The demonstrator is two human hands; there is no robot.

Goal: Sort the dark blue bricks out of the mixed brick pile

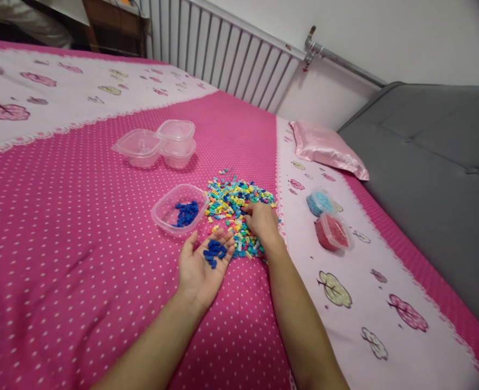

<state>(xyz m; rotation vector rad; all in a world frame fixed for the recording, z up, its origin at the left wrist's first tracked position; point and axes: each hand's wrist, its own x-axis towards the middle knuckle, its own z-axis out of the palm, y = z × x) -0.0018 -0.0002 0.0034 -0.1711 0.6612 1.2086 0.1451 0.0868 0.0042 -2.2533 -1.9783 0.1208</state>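
My left hand (201,268) lies palm up with its fingers slightly curled, cradling several small dark blue toy bricks (214,252). Just beyond it, a clear plastic container (164,223) holds more dark blue bricks (186,213). My right hand (263,221) reaches down into a spread-out pile of mixed-colour toy bricks (227,197). Its fingers are bent together at the pile, and what lies between the fingertips is too small to make out. The pile has yellow, teal, blue, green, white and pink pieces.
Clear containers (141,146) stand grouped farther back on the pink dotted bedspread (81,216). At the right sit a tub of light blue pieces (319,202) and a tub of red pieces (332,233). A pink pillow (329,149) rests near the grey headboard (430,162). Behind is a radiator (223,51).
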